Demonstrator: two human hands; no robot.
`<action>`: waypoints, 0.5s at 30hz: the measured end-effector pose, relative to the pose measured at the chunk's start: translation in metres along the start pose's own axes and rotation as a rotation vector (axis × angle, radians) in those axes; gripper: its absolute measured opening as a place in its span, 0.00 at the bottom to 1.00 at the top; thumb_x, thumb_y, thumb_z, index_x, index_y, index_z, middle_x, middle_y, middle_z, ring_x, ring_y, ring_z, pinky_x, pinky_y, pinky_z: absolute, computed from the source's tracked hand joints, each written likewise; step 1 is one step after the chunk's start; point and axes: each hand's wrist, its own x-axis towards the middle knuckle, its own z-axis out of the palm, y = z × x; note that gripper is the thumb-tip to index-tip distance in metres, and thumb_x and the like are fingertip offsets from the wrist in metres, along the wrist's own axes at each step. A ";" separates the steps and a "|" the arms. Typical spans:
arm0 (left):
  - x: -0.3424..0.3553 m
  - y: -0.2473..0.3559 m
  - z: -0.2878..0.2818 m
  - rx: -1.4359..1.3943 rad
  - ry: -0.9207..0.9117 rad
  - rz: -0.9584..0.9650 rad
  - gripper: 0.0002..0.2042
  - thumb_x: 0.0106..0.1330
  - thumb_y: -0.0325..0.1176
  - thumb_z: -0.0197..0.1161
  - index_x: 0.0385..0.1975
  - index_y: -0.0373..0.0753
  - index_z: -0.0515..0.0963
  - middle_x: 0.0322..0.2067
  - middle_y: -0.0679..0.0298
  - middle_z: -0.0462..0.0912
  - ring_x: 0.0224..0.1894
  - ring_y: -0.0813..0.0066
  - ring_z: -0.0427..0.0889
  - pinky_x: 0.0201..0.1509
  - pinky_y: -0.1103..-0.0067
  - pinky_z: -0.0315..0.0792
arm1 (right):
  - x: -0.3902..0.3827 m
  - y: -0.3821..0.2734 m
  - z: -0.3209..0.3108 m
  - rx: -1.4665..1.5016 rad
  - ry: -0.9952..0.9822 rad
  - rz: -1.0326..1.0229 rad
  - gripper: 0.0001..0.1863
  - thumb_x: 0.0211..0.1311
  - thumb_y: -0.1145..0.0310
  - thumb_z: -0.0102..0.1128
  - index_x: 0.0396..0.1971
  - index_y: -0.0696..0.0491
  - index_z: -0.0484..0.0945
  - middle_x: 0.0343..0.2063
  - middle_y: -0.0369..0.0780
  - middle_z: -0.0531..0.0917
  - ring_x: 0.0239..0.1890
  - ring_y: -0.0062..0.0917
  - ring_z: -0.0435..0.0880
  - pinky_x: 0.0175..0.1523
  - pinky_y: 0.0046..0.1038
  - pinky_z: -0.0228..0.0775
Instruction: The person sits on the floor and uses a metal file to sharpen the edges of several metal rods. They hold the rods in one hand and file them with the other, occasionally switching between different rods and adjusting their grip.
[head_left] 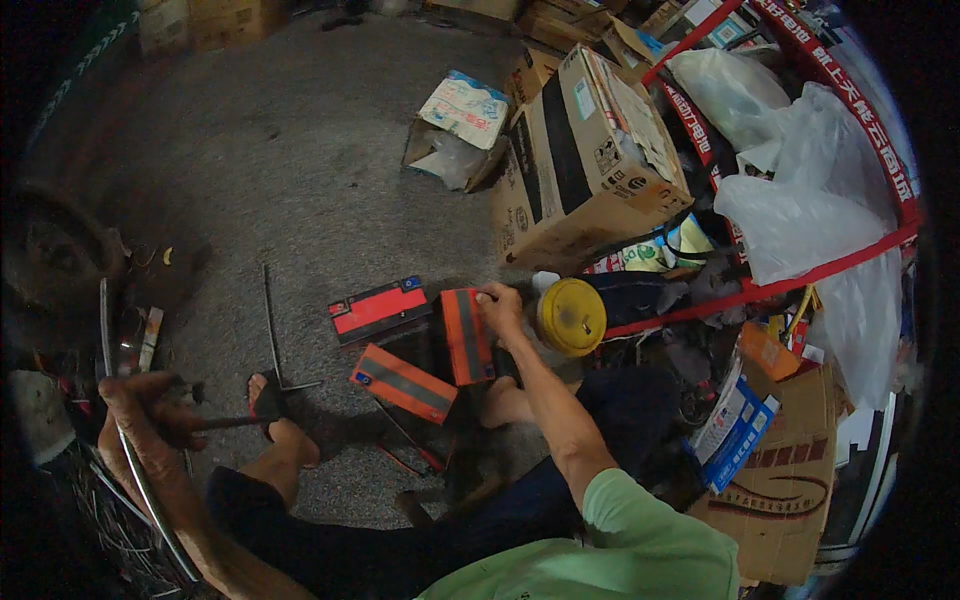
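Note:
My left hand (145, 420) grips metal bars at the lower left: a long silver rod (130, 450) and a dark bar (235, 423) pointing right. My right hand (500, 310) grips the top end of an upright orange battery with a grey stripe (465, 340). Beside it lie a red-topped black battery (375, 312) and another orange, grey-striped battery (402, 383). An L-shaped metal bar (273, 340) lies on the floor near my left foot. A red-handled tool (432, 458) lies below the batteries. A yellow round lid (572, 315) is just right of my right hand.
Cardboard boxes (590, 150), white plastic bags (800, 220) and red printed straps (760, 285) crowd the right side. A dark tire (55, 250) stands at the left. A blue-and-white package (732, 435) and flattened cardboard (790, 500) lie at the lower right.

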 end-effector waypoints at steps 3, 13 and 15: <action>-0.003 0.007 0.004 0.033 0.007 0.016 0.36 0.73 0.62 0.37 0.32 0.30 0.80 0.10 0.63 0.73 0.13 0.80 0.71 0.18 0.82 0.63 | 0.002 0.001 -0.004 0.142 -0.061 0.158 0.12 0.61 0.69 0.62 0.43 0.58 0.83 0.29 0.40 0.84 0.32 0.24 0.83 0.37 0.33 0.75; -0.006 0.009 0.003 0.025 0.005 -0.022 0.34 0.74 0.59 0.38 0.33 0.31 0.80 0.11 0.64 0.73 0.13 0.81 0.70 0.17 0.83 0.62 | -0.007 -0.012 -0.019 0.450 -0.167 0.415 0.12 0.62 0.68 0.62 0.41 0.58 0.82 0.25 0.36 0.80 0.27 0.22 0.77 0.35 0.31 0.71; -0.006 0.008 0.003 0.037 0.000 -0.010 0.34 0.74 0.59 0.38 0.33 0.31 0.80 0.11 0.64 0.73 0.13 0.81 0.71 0.17 0.83 0.62 | -0.005 -0.012 -0.018 0.398 -0.188 0.415 0.11 0.62 0.68 0.62 0.41 0.58 0.83 0.25 0.36 0.80 0.26 0.22 0.76 0.34 0.30 0.71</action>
